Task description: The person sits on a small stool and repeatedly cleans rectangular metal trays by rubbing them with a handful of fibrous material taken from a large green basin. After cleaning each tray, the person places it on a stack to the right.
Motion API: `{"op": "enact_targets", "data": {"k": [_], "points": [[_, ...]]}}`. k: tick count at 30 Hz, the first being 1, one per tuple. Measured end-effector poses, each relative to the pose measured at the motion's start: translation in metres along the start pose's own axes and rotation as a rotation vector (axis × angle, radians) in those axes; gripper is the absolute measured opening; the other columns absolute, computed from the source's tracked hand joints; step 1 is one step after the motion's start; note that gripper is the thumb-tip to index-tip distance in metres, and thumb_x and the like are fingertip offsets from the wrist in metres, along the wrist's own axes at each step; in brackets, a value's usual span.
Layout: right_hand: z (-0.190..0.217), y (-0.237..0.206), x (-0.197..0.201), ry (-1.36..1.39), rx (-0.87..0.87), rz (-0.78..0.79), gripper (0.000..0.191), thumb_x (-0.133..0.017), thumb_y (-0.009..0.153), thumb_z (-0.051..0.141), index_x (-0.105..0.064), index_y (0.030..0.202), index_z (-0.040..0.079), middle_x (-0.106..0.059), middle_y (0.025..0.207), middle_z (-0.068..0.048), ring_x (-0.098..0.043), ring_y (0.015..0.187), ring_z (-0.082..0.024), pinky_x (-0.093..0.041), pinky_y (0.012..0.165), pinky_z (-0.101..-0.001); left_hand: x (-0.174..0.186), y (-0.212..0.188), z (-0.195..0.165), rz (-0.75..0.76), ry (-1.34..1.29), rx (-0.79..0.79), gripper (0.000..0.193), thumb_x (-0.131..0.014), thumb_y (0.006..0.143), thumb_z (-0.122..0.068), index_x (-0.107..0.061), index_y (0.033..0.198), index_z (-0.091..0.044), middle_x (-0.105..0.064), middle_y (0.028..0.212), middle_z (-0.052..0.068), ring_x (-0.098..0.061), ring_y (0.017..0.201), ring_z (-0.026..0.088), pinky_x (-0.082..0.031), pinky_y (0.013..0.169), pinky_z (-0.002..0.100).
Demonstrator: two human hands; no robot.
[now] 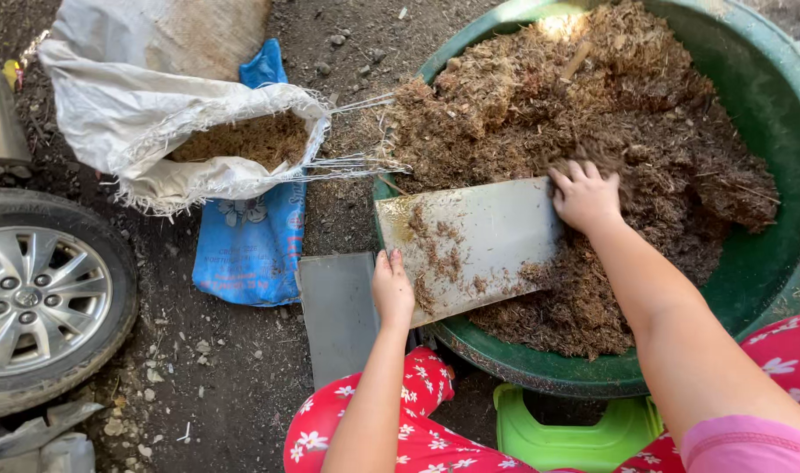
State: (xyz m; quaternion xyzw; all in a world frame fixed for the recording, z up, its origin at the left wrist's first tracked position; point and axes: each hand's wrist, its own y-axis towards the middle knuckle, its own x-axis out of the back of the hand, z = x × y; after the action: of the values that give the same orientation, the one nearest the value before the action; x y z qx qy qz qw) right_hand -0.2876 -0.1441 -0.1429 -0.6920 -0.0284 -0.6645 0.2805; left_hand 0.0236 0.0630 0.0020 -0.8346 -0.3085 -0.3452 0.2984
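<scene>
large green basin [781, 114] at right, heaped with brown fibrous mulch [593, 105]. white woven sack [128, 114] at upper left, lying on its side, mouth open toward the basin, same brown material visible inside; frayed threads trail from its rim. blue printed bag [247, 245] flat on the dirt beneath the sack, lettering not reported. car wheel [45, 302] at left edge. flat grey metal sheet [479, 241] lies tilted over the basin's near rim, dusted with mulch. grey panel [337, 315] on the ground just beside it. lime green stool [566, 434] below the basin. left hand [392, 289] grips the sheet's lower edge, fingers closed around it. right hand [586, 194] presses on the sheet's far corner, fingers curled into the mulch.
</scene>
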Motion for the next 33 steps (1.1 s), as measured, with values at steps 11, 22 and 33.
{"op": "enact_targets", "data": {"k": [11,22,33], "points": [[0.015,-0.093,0.009,0.702,-0.553,0.004,0.054,-0.058,0.098,0.041,-0.051,0.150,0.031,-0.046,0.150,-0.020,-0.045,0.137,-0.039,-0.043,0.111,-0.0547,-0.036,0.025,0.004,0.098,-0.319,-0.067,0.050,-0.048,0.105,-0.036,-0.058,0.134,0.003,-0.067,0.129,0.021,-0.064,0.119,0.033,-0.046,0.102,0.038],[0.165,-0.048,0.088,1.026,-0.401,-0.250,0.052,-0.030,0.107,0.048,-0.042,0.156,0.035,-0.030,0.170,-0.008,-0.020,0.156,-0.035,-0.003,0.124,-0.0680,-0.028,0.014,-0.040,0.261,-0.521,-0.166,0.062,-0.038,0.107,-0.046,-0.041,0.155,-0.006,-0.049,0.156,0.013,-0.048,0.143,0.027,-0.036,0.116,0.036],[0.184,-0.088,0.148,1.259,-0.001,-0.743,0.033,-0.076,0.091,0.017,-0.075,0.124,0.011,-0.059,0.107,-0.006,-0.059,0.105,-0.024,-0.051,0.095,-0.0399,-0.026,-0.018,-0.135,0.455,-0.702,-0.059,0.060,-0.028,0.108,-0.045,-0.041,0.153,-0.007,-0.055,0.149,0.018,-0.053,0.138,0.031,-0.044,0.111,0.040]]}}
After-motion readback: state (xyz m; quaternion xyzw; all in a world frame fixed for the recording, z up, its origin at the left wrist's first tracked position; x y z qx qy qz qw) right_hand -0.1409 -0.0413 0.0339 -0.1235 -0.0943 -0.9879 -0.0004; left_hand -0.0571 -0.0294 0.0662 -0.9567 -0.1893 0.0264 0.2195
